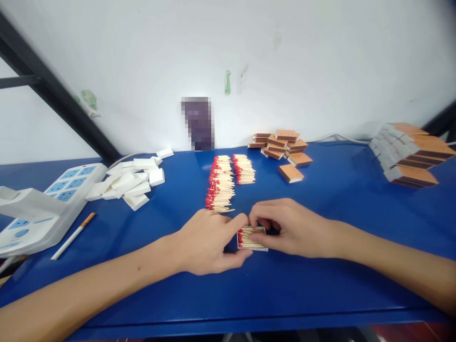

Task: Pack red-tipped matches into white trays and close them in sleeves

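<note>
A small white matchbox tray (263, 250) full of red-tipped matches (245, 240) lies on the blue table in front of me. My left hand (213, 242) grips the tray's left end between thumb and fingers. Over its right end, my right hand (285, 228) has its thumb pressed on the matches and its fingers curled at the far edge. Whether it pinches any match is partly hidden. Just beyond my hands are a long pile of loose matches (221, 183) and a smaller match pile (244, 169), red heads to the left.
White empty trays (130, 183) lie heaped on the left, beside a cigarette (73, 236) and a white power strip (73, 199). Orange matchbox sleeves (281, 145) are piled at the back. Stacked matchboxes (413, 154) stand far right. A blurred dark rectangle (199, 123) leans against the wall.
</note>
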A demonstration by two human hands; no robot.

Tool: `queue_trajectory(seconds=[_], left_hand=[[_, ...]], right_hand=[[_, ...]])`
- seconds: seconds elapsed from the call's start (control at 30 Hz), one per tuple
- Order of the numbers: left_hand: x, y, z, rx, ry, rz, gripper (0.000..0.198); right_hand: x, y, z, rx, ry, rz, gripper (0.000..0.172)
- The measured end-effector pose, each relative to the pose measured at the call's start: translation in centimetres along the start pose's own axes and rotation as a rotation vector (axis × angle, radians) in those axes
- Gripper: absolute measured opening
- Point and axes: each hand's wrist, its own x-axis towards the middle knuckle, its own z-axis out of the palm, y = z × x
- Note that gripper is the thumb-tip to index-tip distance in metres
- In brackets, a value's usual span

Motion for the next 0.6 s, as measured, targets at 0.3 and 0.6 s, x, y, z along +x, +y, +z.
queue_trajectory(seconds=[0.3, 0.6], left_hand=[[-0.09, 0.02, -0.03, 0.005, 0.018, 0.005, 0.033], [-0.10, -0.02, 0.01, 0.006, 0.018, 0.006, 0.032]], right_hand=[[0.13, -0.09, 0.23, -0.067, 0.022, 0.012, 0.019], [0.00, 0.14, 0.01, -0.069, 0.006, -0.015, 0.018]])
